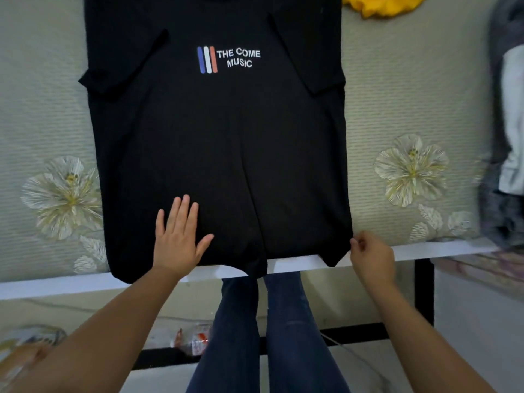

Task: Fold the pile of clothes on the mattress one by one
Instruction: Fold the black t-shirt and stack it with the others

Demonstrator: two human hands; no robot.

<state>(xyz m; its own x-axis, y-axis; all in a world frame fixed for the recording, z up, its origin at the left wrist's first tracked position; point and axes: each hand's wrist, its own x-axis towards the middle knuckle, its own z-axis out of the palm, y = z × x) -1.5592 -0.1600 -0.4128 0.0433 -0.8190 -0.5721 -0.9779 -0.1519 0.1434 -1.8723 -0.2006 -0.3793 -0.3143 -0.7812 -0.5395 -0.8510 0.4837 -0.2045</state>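
Our left hand (177, 239) presses flat, fingers straight, on the black T-shirt (218, 154) near its hem, while our right hand (371, 258) pinches the hem's right corner. It lies spread front-up on the flowered mattress (397, 114), with a yellow cloth (380, 5) beyond.

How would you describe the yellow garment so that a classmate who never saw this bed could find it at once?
Start at the floral mattress, where a black T-shirt lies spread flat. Look past the shirt's far right shoulder to the picture's top edge. The crumpled yellow garment there is the only bright thing.
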